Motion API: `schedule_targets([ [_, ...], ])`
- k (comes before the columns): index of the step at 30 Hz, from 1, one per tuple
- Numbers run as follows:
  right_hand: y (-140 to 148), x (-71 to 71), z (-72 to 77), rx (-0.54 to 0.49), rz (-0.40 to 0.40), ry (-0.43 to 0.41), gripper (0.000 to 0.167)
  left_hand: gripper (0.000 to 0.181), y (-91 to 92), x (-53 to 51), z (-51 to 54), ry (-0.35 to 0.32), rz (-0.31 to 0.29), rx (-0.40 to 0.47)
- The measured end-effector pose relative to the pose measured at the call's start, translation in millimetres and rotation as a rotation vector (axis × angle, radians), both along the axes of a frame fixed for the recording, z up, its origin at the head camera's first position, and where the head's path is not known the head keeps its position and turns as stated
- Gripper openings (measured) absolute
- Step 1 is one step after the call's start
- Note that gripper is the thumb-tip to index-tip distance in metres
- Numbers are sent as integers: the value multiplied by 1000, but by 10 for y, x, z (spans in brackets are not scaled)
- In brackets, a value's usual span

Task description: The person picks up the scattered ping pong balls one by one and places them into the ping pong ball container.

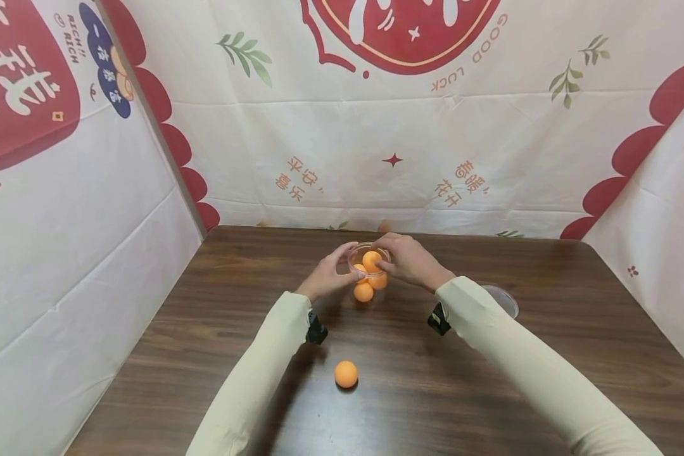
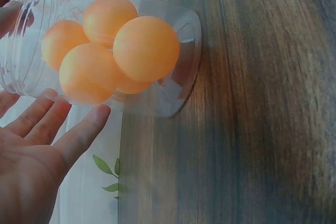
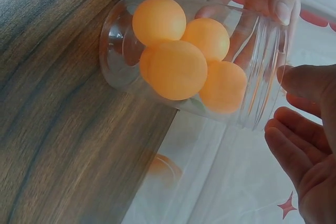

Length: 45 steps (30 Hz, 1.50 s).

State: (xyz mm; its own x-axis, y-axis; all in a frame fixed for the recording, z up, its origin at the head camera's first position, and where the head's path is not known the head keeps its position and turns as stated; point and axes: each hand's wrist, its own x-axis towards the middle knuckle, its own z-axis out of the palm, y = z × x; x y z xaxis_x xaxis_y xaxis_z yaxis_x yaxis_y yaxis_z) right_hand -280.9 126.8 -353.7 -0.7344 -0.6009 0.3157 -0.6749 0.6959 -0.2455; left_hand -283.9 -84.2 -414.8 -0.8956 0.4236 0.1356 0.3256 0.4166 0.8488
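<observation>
A clear plastic jar (image 2: 184,40) with a ridged neck stands upright on the table, holding several orange ping-pong balls (image 3: 181,70). My left hand (image 1: 330,274) holds the jar near its rim from the left, thumb on the near side and fingers (image 2: 79,135) along the wall. At the mouth, from the right, is my right hand (image 1: 411,259). Its thumb reaches the rim and its fingers (image 3: 289,145) sit loosely beside the neck, with nothing seen between them. One loose ping-pong ball (image 1: 346,374) lies on the table, nearer to me than the jar.
A clear round lid (image 1: 500,301) lies on the brown wooden table (image 1: 234,354), partly hidden by my right sleeve. Printed white cloth (image 1: 342,145) hangs behind the table and at both sides. Each wrist wears a small black camera.
</observation>
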Motion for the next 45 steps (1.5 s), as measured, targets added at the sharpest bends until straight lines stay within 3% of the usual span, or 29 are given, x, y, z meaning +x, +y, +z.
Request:
schedule_targets([
  [11,84,16,64,16,8,-4,27,71,22,-9,-18,3,3,2],
  [19,151,101,129,14,3,-4,29,72,8,-20,-24,-3,-23,23],
  [24,212,217,126,9,-4,-14,32,70,-9,-24,-17,8,-29,17],
  [33,202,480,87,-15,108,32,32,70,-12,-46,1,26,-25,16],
  [45,113,819,-176,-9,189,-7,33,71,-10,-19,-21,36,-21,18],
])
